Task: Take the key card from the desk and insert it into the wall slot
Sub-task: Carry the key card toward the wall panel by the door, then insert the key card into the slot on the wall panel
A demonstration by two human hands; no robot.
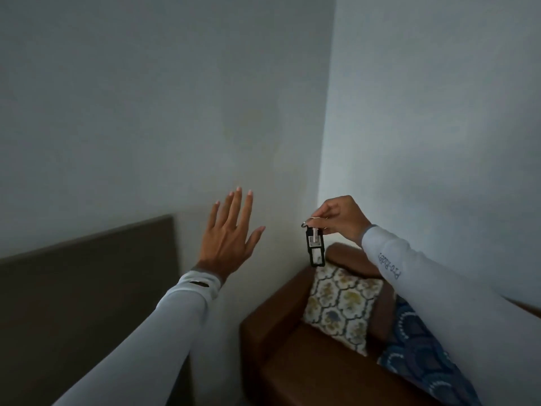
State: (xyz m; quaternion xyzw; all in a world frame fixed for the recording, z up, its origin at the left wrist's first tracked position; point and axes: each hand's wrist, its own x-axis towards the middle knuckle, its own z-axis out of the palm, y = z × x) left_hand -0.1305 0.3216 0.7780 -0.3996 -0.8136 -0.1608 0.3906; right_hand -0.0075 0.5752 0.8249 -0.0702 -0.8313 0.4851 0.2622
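Observation:
My right hand (339, 218) is raised near the wall corner, with its fingers pinched on the top ring of a black key card tag (315, 247). The tag hangs straight down below the fingers and has a pale strip in its upper window. My left hand (231, 235) is lifted in front of the left wall, fingers spread, holding nothing. No wall slot and no desk are in view. Both arms wear pale long sleeves.
A brown leather armchair (292, 356) stands in the corner below my right arm, with a patterned cushion (339, 306) and a blue patterned cloth (421, 353) on it. A dark brown panel (87, 303) covers the lower left wall. Plain pale walls (175, 112) meet at the corner.

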